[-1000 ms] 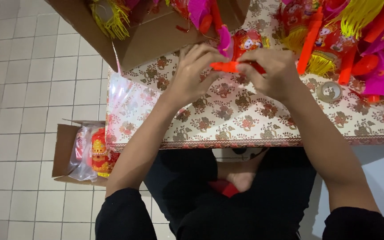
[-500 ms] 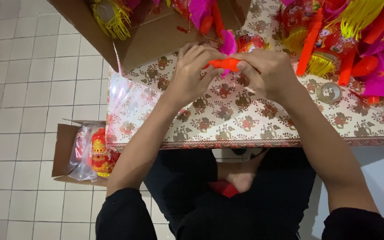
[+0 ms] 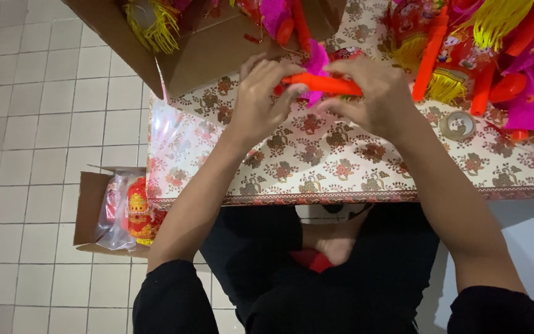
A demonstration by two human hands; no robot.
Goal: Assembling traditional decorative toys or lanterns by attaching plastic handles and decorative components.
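Orange plastic stick [image 3: 324,85], slender and rigid, lies level above the floral-patterned tablecloth [image 3: 341,167]. Left hand [image 3: 261,102] pinches one end; right hand [image 3: 375,93] clasps the other. It appears light and smooth; grip near the ends. Pink paper [image 3: 316,65] behind it looks easily torn.

Orange plastic stick [image 3: 326,85] lying roughly level, pinched at both ends above the table's far edge, with crumpled pink paper piece [image 3: 315,67] touching its middle.

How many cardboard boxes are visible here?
2: one open cardboard box on the table beyond the left hand, one smaller box on the floor. Others may be hidden.
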